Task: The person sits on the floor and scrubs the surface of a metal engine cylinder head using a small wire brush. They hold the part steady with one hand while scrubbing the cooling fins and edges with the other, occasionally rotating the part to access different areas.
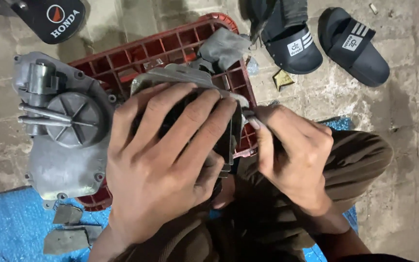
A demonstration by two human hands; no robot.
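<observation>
Head cam: L hand [163,165] & R hand [292,155] both clenched on grey metal part [185,77] over red crate [170,43].

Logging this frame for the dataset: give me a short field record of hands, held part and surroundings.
left hand: spread over a grey metal part, fingers gripping it
right hand: pinching the part's right edge with its fingertips
under the part: red plastic crate, ribbed, upside down
left of hands: grey metal engine cover with a round finned boss
on crate: grey rag
floor: concrete; blue sheet with metal scraps
top right: pair of dark slide sandals
</observation>
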